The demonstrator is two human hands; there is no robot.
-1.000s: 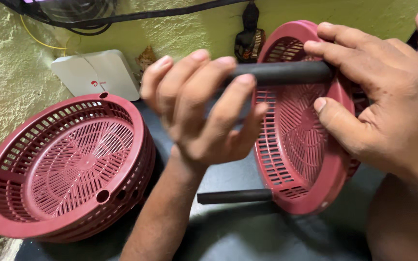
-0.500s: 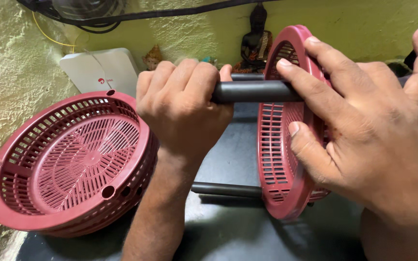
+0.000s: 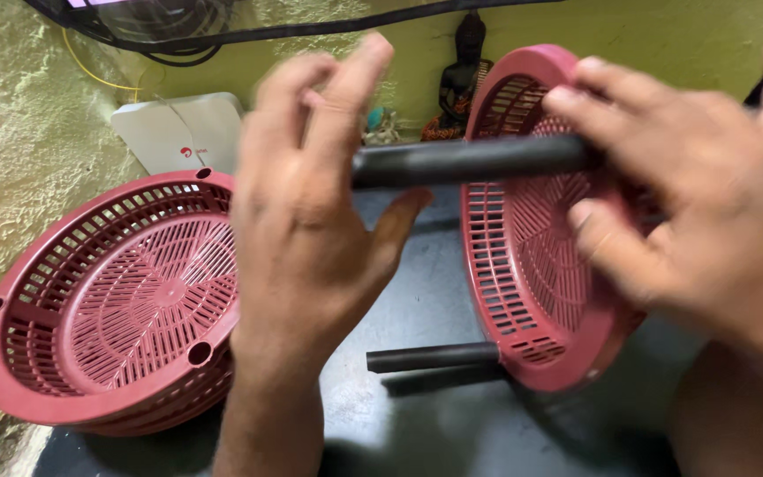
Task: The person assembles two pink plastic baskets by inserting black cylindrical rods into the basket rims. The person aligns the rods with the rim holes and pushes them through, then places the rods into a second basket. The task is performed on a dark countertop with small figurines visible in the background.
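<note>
A single head-worn camera looks steeply down and forward from close range, over the left hand and right hand, onto a dark tabletop. It faces a rough yellow-green plastered wall just behind. No second view overlaps it.

Stack of maroon baskets, white box, dark figurine, black cables
</note>
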